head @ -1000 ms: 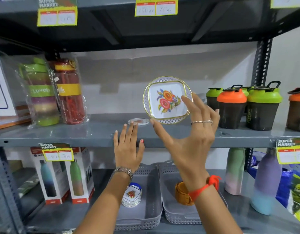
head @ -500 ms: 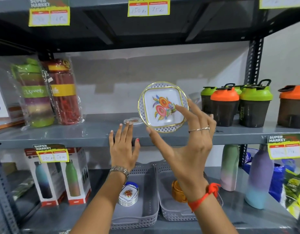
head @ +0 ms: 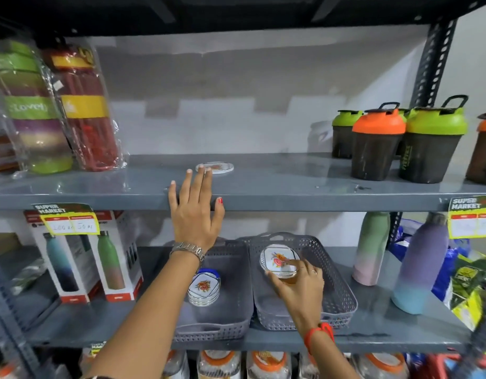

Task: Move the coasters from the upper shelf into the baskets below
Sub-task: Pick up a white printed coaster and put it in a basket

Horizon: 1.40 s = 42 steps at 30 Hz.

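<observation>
Head view: the left hand [head: 194,214] lies flat and unclenched on the upper shelf [head: 291,191], fingertips covering the near edge of a blurred coaster [head: 218,168]. Below, the right hand [head: 299,280] pinches a floral coaster [head: 277,259] inside the right basket [head: 337,291], hiding something orange beneath it.

1. Coaster [head: 277,259] in the right basket [head: 337,285]: white, orange-red floral print.
2. Coaster stack [head: 204,286] in the left basket [head: 236,272]: same floral white, blue one behind.
3. Both baskets grey lattice.
4. Shelf [head: 291,187] grey.
5. Shaker bottles [head: 400,143]: dark bodies, green and orange lids.
6. Right hand [head: 299,283] wore a red wristband [head: 319,335].
</observation>
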Motion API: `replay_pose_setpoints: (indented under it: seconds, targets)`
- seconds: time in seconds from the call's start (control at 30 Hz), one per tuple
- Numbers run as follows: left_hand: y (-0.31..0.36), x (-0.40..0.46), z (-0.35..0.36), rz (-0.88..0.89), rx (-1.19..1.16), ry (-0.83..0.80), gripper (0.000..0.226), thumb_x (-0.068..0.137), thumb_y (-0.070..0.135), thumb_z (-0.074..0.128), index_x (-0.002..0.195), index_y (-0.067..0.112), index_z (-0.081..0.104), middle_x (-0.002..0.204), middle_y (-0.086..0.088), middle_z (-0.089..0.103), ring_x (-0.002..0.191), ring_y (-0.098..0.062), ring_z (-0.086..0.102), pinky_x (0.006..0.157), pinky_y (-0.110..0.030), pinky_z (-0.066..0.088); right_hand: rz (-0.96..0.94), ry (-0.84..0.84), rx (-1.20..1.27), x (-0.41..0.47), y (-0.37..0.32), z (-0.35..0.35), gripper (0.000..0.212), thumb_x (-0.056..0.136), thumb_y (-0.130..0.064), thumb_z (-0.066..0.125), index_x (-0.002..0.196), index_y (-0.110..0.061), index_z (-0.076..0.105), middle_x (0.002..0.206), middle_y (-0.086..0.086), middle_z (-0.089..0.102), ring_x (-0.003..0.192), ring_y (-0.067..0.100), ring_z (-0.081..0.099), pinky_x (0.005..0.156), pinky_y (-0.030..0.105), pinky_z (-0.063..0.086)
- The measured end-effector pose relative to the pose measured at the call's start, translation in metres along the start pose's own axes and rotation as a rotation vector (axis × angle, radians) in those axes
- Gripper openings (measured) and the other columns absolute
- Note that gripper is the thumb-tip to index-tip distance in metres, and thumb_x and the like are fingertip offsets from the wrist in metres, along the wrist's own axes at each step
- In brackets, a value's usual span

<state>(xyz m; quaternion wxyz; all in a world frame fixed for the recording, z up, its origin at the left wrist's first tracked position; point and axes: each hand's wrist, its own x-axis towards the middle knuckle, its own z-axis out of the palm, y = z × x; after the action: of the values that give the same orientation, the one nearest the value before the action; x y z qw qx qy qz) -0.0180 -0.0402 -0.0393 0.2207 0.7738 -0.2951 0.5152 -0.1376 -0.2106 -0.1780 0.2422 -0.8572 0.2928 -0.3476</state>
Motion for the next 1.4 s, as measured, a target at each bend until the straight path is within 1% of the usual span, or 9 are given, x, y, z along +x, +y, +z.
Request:
replay_pose_setpoints:
  seconds: [0.1,0.23,0.5,0.67,0.9,1.0,1.2,1.33,1.4]
  targets:
    - [-0.002,0.0,0.004,0.018,0.023,0.038,0.055,0.089,0.029,0.035,0.138,0.004,0.041,0.143,-0.014,0.042,0.131,-0.033,0.038,0.108,-0.055,0.019,0.126,-0.12,-0.195,0.026,0.021,0.021,0.071,0.073,-0.065,0.062,0.116,-0.009,0.062,0.121,0.014,0.064,0.111,0.034,0.05,0.098,0.042,0.04]
    - [-0.006,0.0,0.013,0.029,0.048,0.097,0.055,0.089,0.031,0.034,0.138,0.005,0.04,0.143,-0.014,0.043,0.131,-0.032,0.038,0.108,-0.053,0.019,0.213,-0.234,-0.293,0.05,0.04,0.042,0.062,0.073,-0.066,0.058,0.107,-0.014,0.065,0.117,0.015,0.065,0.115,0.034,0.049,0.105,0.045,0.034]
    - [-0.012,0.0,0.029,0.034,0.083,0.195,0.056,0.093,0.037,0.027,0.14,0.009,0.038,0.144,-0.008,0.042,0.134,-0.026,0.034,0.111,-0.047,0.016,0.268,-0.479,-0.477,0.068,0.056,0.073,0.066,0.08,-0.069,0.049,0.125,-0.023,0.057,0.138,0.004,0.054,0.137,0.03,0.032,0.117,0.058,0.009]
    - [-0.012,0.0,0.029,0.041,0.091,0.221,0.055,0.094,0.038,0.025,0.138,0.009,0.04,0.142,-0.009,0.044,0.133,-0.026,0.035,0.111,-0.046,0.016,0.297,-0.513,-0.518,0.066,0.053,0.076,0.068,0.083,-0.068,0.042,0.132,-0.022,0.051,0.144,0.004,0.048,0.141,0.031,0.026,0.116,0.063,0.005]
    - [-0.009,-0.001,0.023,0.033,0.08,0.197,0.055,0.092,0.036,0.029,0.138,0.008,0.039,0.141,-0.012,0.045,0.132,-0.028,0.035,0.111,-0.046,0.014,0.315,-0.511,-0.519,0.067,0.052,0.072,0.068,0.087,-0.064,0.04,0.138,-0.019,0.044,0.146,0.007,0.044,0.139,0.031,0.027,0.117,0.06,0.011]
    - [-0.007,0.0,0.021,0.021,0.073,0.181,0.055,0.091,0.035,0.031,0.138,0.007,0.038,0.142,-0.012,0.044,0.132,-0.028,0.035,0.111,-0.046,0.014,0.27,-0.424,-0.462,0.062,0.051,0.067,0.066,0.085,-0.066,0.042,0.126,-0.015,0.053,0.133,0.011,0.055,0.131,0.033,0.036,0.116,0.059,0.015]
    - [-0.006,-0.001,0.019,0.013,0.078,0.146,0.056,0.091,0.034,0.032,0.138,0.005,0.041,0.143,-0.012,0.043,0.133,-0.029,0.035,0.111,-0.047,0.014,-0.043,-0.33,-0.288,0.036,0.005,0.072,0.069,0.081,-0.071,0.047,0.124,-0.018,0.054,0.122,0.012,0.061,0.121,0.03,0.044,0.107,0.048,0.028]
    - [-0.006,-0.001,0.018,0.019,0.076,0.132,0.056,0.092,0.035,0.031,0.138,0.005,0.04,0.143,-0.012,0.043,0.133,-0.028,0.034,0.112,-0.045,0.011,-0.212,-0.428,-0.205,0.014,-0.045,0.098,0.073,0.079,-0.073,0.048,0.126,-0.019,0.057,0.122,0.015,0.064,0.126,0.03,0.045,0.116,0.055,0.012]
    - [-0.007,-0.001,0.018,0.022,0.081,0.128,0.056,0.092,0.034,0.032,0.138,0.005,0.04,0.143,-0.012,0.043,0.134,-0.028,0.034,0.112,-0.045,0.01,-0.245,-0.479,-0.193,0.002,-0.064,0.112,0.067,0.078,-0.071,0.051,0.119,-0.019,0.063,0.115,0.013,0.067,0.123,0.031,0.046,0.116,0.055,0.012]
